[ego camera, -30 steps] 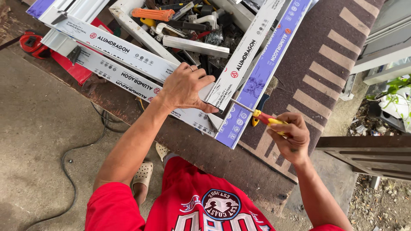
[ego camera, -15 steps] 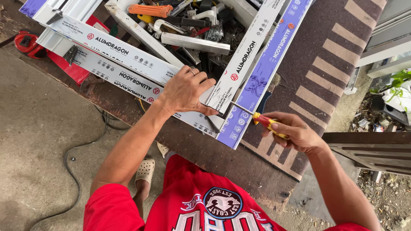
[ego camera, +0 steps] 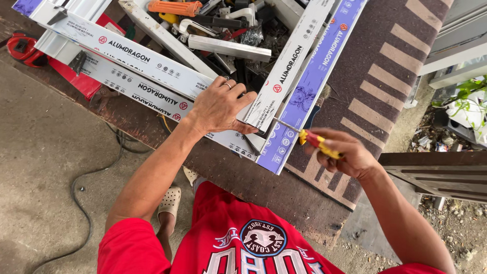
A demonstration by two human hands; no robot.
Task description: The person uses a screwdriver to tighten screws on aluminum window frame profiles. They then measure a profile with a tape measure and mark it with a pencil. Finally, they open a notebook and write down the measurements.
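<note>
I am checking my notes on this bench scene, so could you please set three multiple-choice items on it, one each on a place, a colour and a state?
1. Where does the left hand rest?
A. on the white profiles
B. on the concrete floor
C. on the striped mat

2. What colours is the screwdriver handle?
A. blue and white
B. red and yellow
C. all black

3. How is the right hand?
A. open and flat
B. out of view
C. closed around the screwdriver

Answers:
1 A, the palm lies pressed on the white profiles where they cross.
2 B, red grip with yellow bands.
3 C, fingers wrap the handle, the shaft pointing at a profile end.
</note>
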